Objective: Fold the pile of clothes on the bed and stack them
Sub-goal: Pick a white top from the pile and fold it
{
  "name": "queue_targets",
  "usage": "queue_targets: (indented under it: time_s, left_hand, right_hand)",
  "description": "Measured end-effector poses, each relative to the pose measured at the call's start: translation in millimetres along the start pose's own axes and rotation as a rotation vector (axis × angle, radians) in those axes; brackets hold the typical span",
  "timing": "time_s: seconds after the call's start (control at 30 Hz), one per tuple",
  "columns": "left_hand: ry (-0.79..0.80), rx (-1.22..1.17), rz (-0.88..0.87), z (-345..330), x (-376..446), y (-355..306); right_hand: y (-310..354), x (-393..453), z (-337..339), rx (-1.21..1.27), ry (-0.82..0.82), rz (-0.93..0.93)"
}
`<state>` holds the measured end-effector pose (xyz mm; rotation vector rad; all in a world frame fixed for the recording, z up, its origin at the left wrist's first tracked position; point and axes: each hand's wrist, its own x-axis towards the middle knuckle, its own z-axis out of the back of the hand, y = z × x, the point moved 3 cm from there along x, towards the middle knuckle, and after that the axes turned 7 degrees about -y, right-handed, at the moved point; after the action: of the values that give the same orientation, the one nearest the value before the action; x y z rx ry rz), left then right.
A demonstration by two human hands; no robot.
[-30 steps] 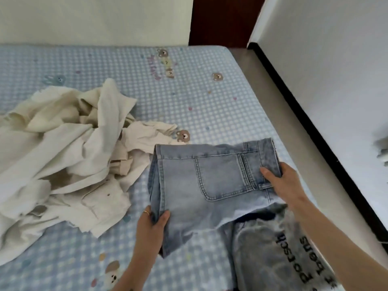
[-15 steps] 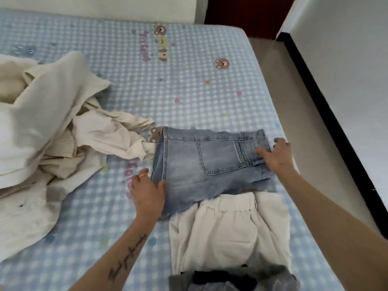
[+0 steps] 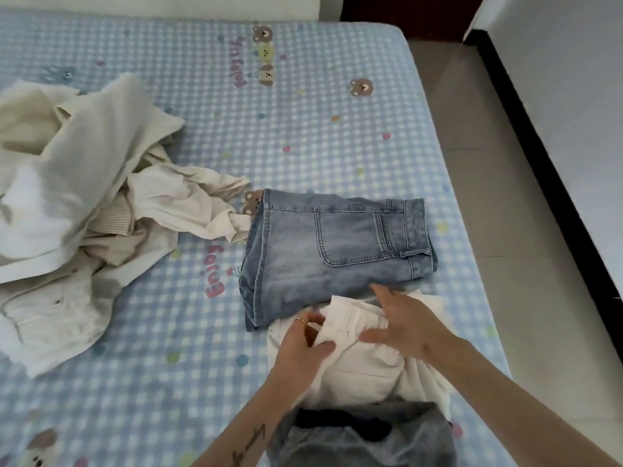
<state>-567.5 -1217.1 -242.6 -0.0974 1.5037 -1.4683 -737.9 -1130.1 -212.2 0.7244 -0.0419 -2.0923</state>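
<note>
Folded light-blue denim shorts point(image 3: 337, 251) lie flat on the bed, back pocket up. Just in front of them lies a folded white garment point(image 3: 357, 365) with an elastic waistband. My left hand point(image 3: 303, 345) pinches the left part of that waistband. My right hand point(image 3: 408, 321) hovers over the waistband with fingers spread, holding nothing. A grey folded garment point(image 3: 364, 436) sits nearest me at the bottom edge. A rumpled pile of cream clothes point(image 3: 77, 210) covers the left side of the bed.
The bed has a blue checked sheet point(image 3: 303, 129) with bear prints. Its right edge drops to a tiled floor point(image 3: 488, 197) beside a white wall with a black skirting. A dark door stands past the far corner.
Both hands let go of the denim shorts, which now lie on the bed, and moved back toward me onto the white garment's waistband.
</note>
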Motion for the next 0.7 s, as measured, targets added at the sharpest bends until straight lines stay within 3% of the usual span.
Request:
queue_targets:
  time_s: [0.1, 0.3, 0.47, 0.6, 0.7]
  left_hand:
    - [0.052, -0.095, -0.066, 9, -29, -10]
    - [0.120, -0.200, -0.107, 14, -72, -45]
    - [0.147, -0.339, -0.278, 37, -105, -81]
    - [0.285, -0.211, -0.335, 66, -105, -91]
    - [0.205, -0.027, -0.298, 92, -84, -92]
  right_hand:
    - [2, -29, 22, -0.003, 0.007, 0.062]
    - [34, -80, 67, -0.333, -0.136, 0.249]
    - [63, -125, 127, -0.086, -0.198, 0.353]
    - [106, -159, 179, -0.109, -0.209, 0.399]
    - [140, -175, 220, -0.091, -0.255, 0.410]
